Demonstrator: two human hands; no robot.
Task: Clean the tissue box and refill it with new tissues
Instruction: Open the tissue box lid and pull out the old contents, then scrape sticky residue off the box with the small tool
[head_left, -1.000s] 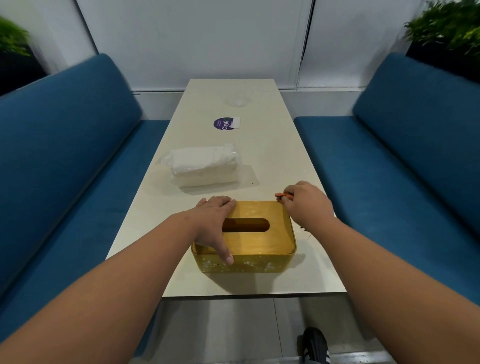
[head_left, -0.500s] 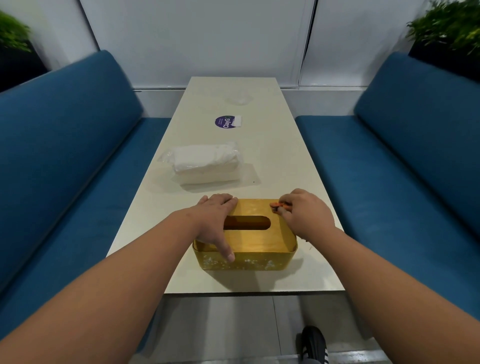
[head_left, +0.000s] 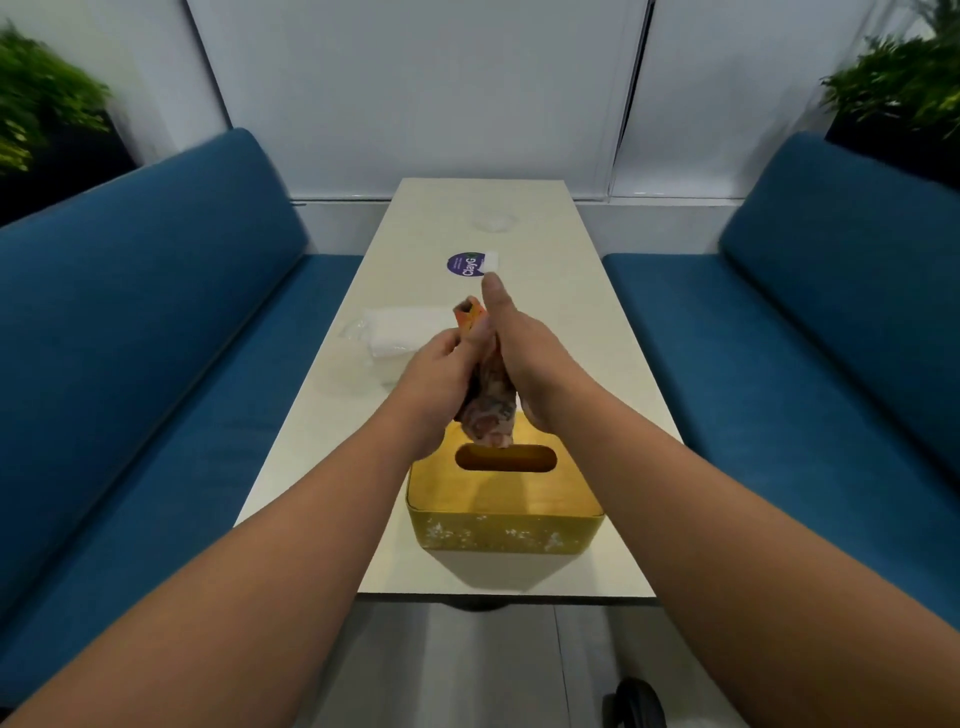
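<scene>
Both hands are up above the yellow tissue box (head_left: 504, 499) at the desk's (head_left: 613, 364) near edge, left hand (head_left: 436, 371) and right hand (head_left: 524, 353) clutching an orange patterned cloth (head_left: 491, 410). Tissue pack (head_left: 400, 332) waits by the left edge.
</scene>
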